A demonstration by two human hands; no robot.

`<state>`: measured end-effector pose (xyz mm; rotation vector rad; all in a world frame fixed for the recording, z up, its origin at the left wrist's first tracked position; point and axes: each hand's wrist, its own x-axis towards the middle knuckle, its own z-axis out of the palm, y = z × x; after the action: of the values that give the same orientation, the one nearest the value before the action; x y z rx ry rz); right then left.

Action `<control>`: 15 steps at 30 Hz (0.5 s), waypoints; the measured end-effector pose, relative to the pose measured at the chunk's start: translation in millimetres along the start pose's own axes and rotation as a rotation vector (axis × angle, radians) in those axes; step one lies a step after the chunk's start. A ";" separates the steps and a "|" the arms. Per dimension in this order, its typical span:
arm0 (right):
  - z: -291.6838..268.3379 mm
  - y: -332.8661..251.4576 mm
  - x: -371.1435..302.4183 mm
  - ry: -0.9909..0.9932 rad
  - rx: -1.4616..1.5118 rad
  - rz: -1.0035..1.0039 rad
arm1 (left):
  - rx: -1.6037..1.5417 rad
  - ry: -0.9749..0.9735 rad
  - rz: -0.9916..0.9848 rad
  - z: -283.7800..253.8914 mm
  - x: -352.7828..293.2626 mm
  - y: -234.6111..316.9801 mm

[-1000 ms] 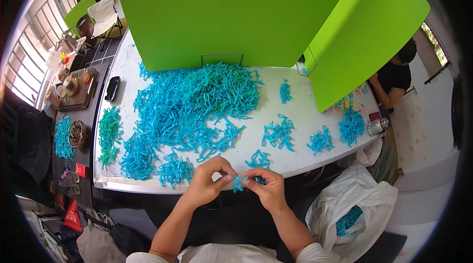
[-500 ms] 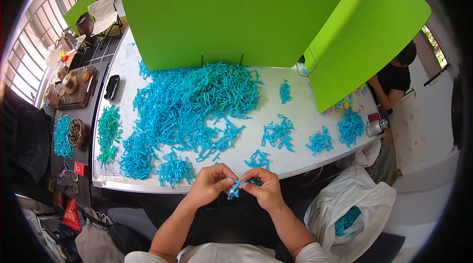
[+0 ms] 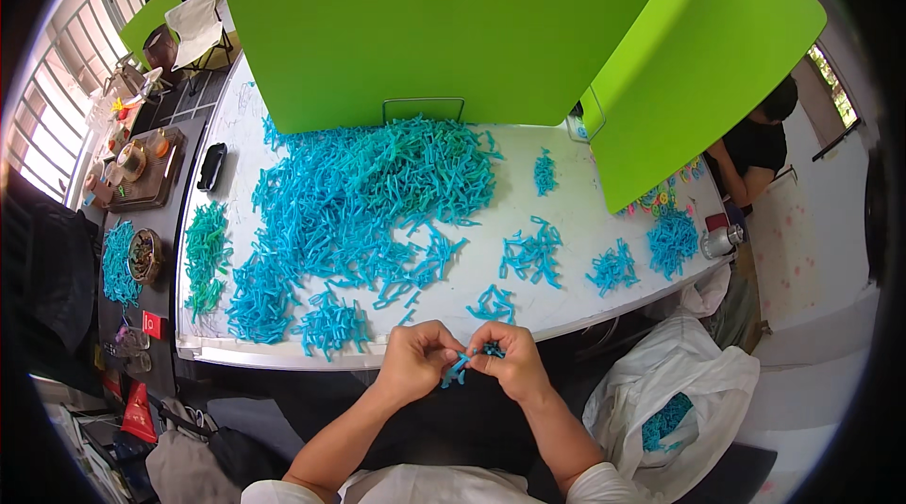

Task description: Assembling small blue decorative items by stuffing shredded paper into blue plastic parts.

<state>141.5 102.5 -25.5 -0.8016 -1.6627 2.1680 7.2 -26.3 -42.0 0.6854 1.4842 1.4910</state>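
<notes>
At the lower middle of the frame, the left hand (image 3: 415, 362) and the right hand (image 3: 514, 364) are close together, thumb and fingertips of each pinched on a few small blue strips (image 3: 455, 375) between them. More strips, dark in the shadow, are tucked inside the curled fingers of the right hand. The strips are thin, slightly bent and bright blue; their ends are too small to make out.

Just beyond the hands, a white table (image 3: 578, 174) fills the middle of the frame. A big loose heap (image 3: 377, 197) of similar strips covers its left and centre, blue for the most part and greener toward the upper right of the heap. A narrow green pile (image 3: 206, 259) lies at the table's left edge, and smaller blue piles lie apart toward the right.

At lower right, a white sack (image 3: 722, 377) gapes open, with darker blue-green strips down inside it. On the dark side table at the left of the frame, a round brown bowl (image 3: 130, 257) holds small dark bits, beside another blue pile (image 3: 120, 263). Above it, a brown tray (image 3: 168, 185) carries cups and jars. A shallow black tray (image 3: 212, 167) sits on the white table at its upper left; its contents cannot be made out.
</notes>
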 end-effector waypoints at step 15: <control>-56.4 -40.1 9.3 0.563 -0.660 -0.345 | 0.858 0.362 0.384 34.3 61.1 -0.8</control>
<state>163.2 163.6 0.3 -1.0594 -1.9987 1.0194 10.0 43.2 -50.8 1.3067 2.4148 1.2436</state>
